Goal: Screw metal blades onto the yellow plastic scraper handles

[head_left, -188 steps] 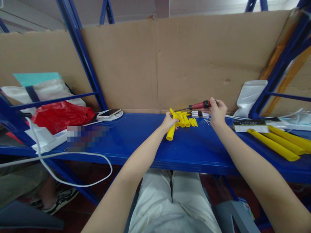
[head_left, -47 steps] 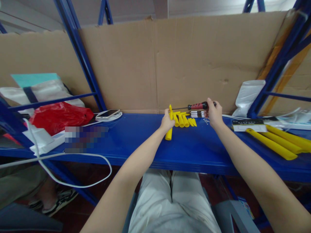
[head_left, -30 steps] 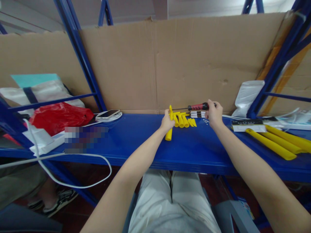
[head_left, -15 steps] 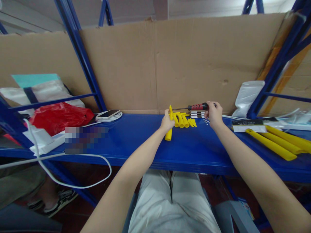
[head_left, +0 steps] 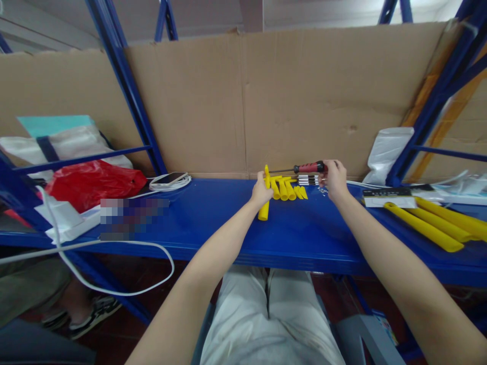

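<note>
My left hand (head_left: 262, 191) is closed around a yellow plastic tube-shaped part (head_left: 264, 211), held upright with its thin top standing above my fingers. In my right hand (head_left: 335, 178) is a screwdriver (head_left: 310, 168) with a red and black handle, held level by the handle's end. Its shaft points left, and the tip meets or nearly meets the upper part of the yellow piece; the exact contact is too small to see. Beside my left hand lie several similar yellow parts (head_left: 284, 190) and small yellow pointed pieces (head_left: 300, 192). Tiny screws (head_left: 323, 191) are scattered below my right hand.
Black-and-white striped pieces (head_left: 308, 180) lie behind the screws. Longer yellow tubes (head_left: 426, 225) rest on the right of the blue table (head_left: 213, 223). At left are a phone (head_left: 173, 178), a red bag (head_left: 97, 183) and a looping white cable (head_left: 167, 263). Cardboard (head_left: 297, 101) stands behind.
The screwdriver's handle has turned a little, and my right hand's fingers have shifted slightly on it. My left hand and the yellow part stay in place.
</note>
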